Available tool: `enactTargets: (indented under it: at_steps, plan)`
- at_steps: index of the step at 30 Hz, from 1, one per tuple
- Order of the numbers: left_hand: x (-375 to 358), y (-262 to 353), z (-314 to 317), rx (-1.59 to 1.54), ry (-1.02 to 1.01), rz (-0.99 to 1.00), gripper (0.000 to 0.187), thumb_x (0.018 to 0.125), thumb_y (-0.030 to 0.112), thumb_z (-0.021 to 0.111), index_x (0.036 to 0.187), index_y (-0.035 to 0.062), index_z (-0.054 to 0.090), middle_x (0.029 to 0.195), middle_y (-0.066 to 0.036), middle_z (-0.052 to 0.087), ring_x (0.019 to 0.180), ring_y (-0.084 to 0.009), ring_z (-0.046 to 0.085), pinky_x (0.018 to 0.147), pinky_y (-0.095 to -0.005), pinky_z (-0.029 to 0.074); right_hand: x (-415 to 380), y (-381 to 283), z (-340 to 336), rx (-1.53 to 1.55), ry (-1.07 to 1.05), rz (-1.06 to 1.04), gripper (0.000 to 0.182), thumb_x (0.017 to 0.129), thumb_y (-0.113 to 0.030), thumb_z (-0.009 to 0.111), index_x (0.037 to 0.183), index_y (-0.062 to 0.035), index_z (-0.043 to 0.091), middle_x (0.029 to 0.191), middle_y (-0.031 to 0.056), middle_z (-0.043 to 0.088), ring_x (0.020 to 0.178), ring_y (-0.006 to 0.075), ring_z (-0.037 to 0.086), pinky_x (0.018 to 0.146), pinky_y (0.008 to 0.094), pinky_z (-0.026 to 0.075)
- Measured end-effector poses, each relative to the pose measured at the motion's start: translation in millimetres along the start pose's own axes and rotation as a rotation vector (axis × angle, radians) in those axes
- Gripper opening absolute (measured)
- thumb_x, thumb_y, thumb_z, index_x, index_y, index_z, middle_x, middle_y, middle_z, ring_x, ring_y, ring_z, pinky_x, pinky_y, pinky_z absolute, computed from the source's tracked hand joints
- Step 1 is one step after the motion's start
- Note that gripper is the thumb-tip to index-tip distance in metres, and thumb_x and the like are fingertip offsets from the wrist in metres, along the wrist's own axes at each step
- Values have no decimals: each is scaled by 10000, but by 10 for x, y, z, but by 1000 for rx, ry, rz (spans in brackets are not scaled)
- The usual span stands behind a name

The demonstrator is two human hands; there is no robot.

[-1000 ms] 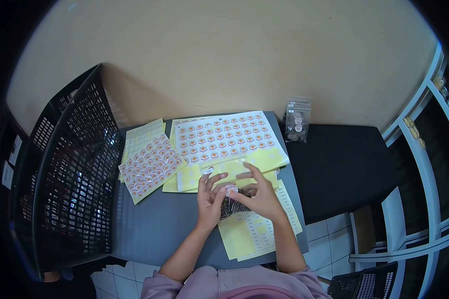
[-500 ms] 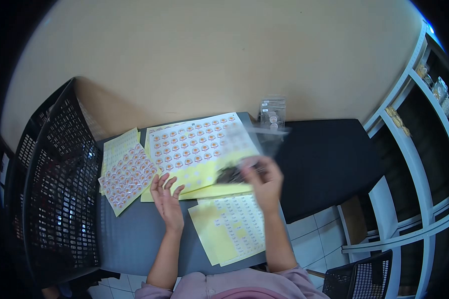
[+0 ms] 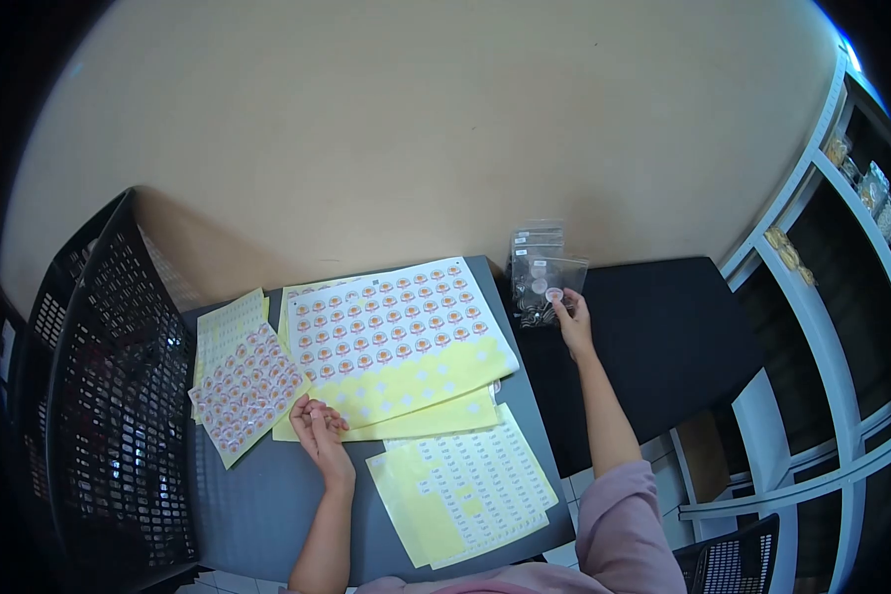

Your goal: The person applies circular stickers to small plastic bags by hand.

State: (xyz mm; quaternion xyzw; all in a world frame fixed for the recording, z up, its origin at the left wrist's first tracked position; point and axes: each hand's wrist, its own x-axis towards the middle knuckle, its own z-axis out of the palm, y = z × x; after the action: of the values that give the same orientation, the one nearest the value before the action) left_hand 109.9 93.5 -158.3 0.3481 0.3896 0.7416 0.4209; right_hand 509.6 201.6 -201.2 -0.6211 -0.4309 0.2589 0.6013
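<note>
My right hand point(image 3: 577, 327) grips the lower right edge of a clear zip bag point(image 3: 569, 272) with a round label and dark contents low inside. That bag overlaps a row of similar clear bags point(image 3: 537, 239) by the wall, at the left end of the black surface. My left hand point(image 3: 322, 434) rests palm up with its fingers curled in and nothing visible in them. It is at the lower edge of a yellow backing sheet point(image 3: 376, 396), beside a sheet of round stickers point(image 3: 250, 381). Above lies a large white sticker sheet point(image 3: 391, 307).
A tall black plastic basket point(image 3: 119, 396) stands at the left of the grey table point(image 3: 257, 515). Yellow sheets with small labels point(image 3: 475, 485) lie near the front edge. On the right are a black-covered surface point(image 3: 653, 337) and a white shelf rack point(image 3: 827, 297) holding packets.
My right hand has carried the zip bag from over the sticker sheets to the bags at the right. My left hand's fingers have curled in. The view has shifted slightly.
</note>
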Motion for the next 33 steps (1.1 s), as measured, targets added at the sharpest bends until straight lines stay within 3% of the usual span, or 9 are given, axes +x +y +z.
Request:
enactTargets:
  at_steps: [2,5,9,14,20,23,33]
  plan:
    - [-3,9,10,3,6,-2,228,903,120,373,1122,57,359,903,-28,412,701,-84,434,577,-233,402,138,141,51,63,-10,8,477,759,-136,633,1152,23,416,1057,105,518,980,177,496,856,279,387]
    - [13,13,-1,7,8,-12,227,904,120,374,1121,56,360,900,-28,411,700,-85,433,577,-230,402,103,104,60,-186,-21,-44,636,584,-72,633,1174,4,408,1076,145,510,1015,223,492,894,305,371]
    - [-5,36,28,32,10,-23,218,902,117,380,1109,50,370,874,-28,413,690,-85,425,575,-226,397,215,290,-16,-376,-18,-226,696,546,-71,673,1187,-30,404,1041,164,516,1004,265,506,873,328,398]
    - [-2,17,29,37,-2,-9,208,900,111,383,1097,43,378,851,-26,415,671,-85,414,575,-226,393,231,69,-42,-304,-83,-161,737,539,-18,688,1212,-38,386,995,133,507,947,249,513,841,335,412]
    - [12,21,33,50,-9,-3,204,897,113,390,1088,41,379,832,-25,417,648,-87,410,566,-227,387,126,423,-31,-158,-37,-119,703,636,-48,686,1253,-36,348,1100,175,486,1028,263,497,870,338,413]
    - [4,18,29,51,7,-19,200,896,115,391,1082,42,381,823,-25,416,645,-88,416,562,-227,385,51,462,-23,-145,-12,-127,674,698,-16,661,1270,4,304,1143,173,463,1033,230,493,888,322,411]
    - [17,28,10,13,38,-50,193,898,115,384,1079,46,381,820,-27,420,641,-91,439,560,-224,399,-117,301,7,-370,44,-228,683,658,49,640,1256,7,313,1133,193,449,1065,280,478,920,336,397]
